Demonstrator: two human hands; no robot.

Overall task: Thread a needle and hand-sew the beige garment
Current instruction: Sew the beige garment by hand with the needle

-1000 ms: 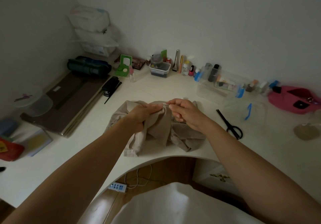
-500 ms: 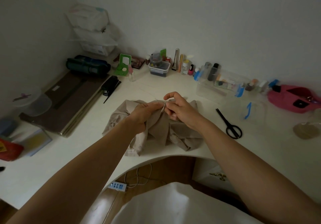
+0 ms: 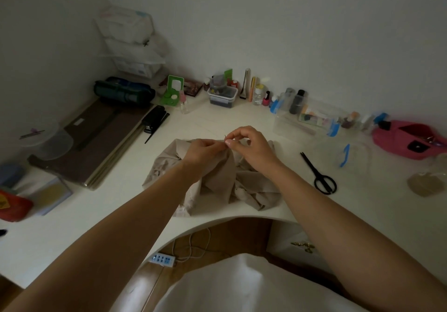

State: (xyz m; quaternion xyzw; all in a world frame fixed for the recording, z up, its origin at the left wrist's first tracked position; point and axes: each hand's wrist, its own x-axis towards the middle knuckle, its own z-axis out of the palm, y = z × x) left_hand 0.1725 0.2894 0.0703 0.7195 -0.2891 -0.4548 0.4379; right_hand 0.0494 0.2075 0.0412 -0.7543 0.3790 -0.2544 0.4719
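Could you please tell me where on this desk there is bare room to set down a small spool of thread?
Bare desk lies left of the beige garment, between it and the brown boards. Another patch sits between the garment and the black scissors, and more lies in front of the scissors. The back edge is crowded with bottles and clear boxes.

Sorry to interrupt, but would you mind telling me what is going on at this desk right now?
A person is hand-sewing a beige garment bunched on a white desk. The left hand pinches a fold of the fabric, while the right hand holds a thin needle just above it. Black scissors lie untouched to the right.
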